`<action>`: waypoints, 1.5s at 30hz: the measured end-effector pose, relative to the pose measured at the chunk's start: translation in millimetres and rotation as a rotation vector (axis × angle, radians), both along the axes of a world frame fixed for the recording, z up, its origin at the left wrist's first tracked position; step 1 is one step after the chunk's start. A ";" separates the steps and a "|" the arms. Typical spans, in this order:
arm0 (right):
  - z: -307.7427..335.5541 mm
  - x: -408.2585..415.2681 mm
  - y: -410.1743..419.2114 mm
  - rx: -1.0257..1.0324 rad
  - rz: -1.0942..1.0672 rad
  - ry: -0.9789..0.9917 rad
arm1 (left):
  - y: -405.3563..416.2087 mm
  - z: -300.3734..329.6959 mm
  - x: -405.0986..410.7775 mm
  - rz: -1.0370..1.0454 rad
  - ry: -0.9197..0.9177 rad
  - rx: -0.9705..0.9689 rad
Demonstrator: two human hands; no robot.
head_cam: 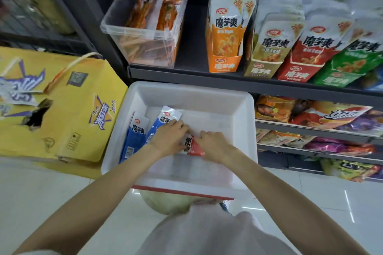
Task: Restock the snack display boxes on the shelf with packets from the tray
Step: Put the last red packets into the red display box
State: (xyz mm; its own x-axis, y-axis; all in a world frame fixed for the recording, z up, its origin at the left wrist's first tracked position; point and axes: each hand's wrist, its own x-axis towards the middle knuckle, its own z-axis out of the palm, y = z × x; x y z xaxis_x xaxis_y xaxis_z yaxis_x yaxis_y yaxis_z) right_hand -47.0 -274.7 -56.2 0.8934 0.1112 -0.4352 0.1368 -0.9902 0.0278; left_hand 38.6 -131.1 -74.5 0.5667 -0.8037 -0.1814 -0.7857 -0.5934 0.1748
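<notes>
yellow carton (62, 114) on floor | clear bin (145, 25) on shelf

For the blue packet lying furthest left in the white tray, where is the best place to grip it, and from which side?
Probably the white top end of the blue packet, pinched from above. It lies flat beside the tray's left wall, so its left edge is hard to reach, while the top end lies bare and clear of the left hand, which is busy with the right hand on a red packet.

The person's forearms are bare right down to the wrists, with no watch, ring or glove on the left hand (170, 137) or right hand (215, 145). Near the bottom edge, pale whitish-grey clothing (217, 234) covers the body.
</notes>
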 end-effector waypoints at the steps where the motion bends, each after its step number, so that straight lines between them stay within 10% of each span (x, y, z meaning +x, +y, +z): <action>1: 5.7 2.4 -3.4 0.010 -0.041 -0.047 | 3.5 2.2 2.3 0.064 -0.015 -0.141; 4: 27.4 5.3 -21.5 0.150 -0.294 -0.217 | 7.7 21.2 10.2 0.385 0.077 -0.589; 8: 48.4 -3.8 -42.2 1.230 -0.938 -0.322 | -11.7 63.9 7.9 0.647 0.523 -0.766; 11: 59.0 -14.8 -47.3 1.498 -0.935 -0.303 | -32.3 85.4 -6.1 0.653 0.971 -0.878; 24: 98.5 -71.0 -103.0 0.980 -0.997 -0.985 | -119.2 123.4 -51.0 0.192 0.306 -0.771; 30: 133.2 -91.1 -153.0 1.244 -1.011 -1.298 | -178.9 143.6 -53.2 -0.019 0.125 -0.897; 34: 161.0 -87.0 -194.4 1.249 -0.936 -1.471 | -208.3 146.8 -44.0 -0.032 -0.001 -0.619; 45: 148.5 -31.6 -246.0 0.718 -0.662 -1.234 | -222.7 148.1 -37.4 -0.091 -0.304 -0.299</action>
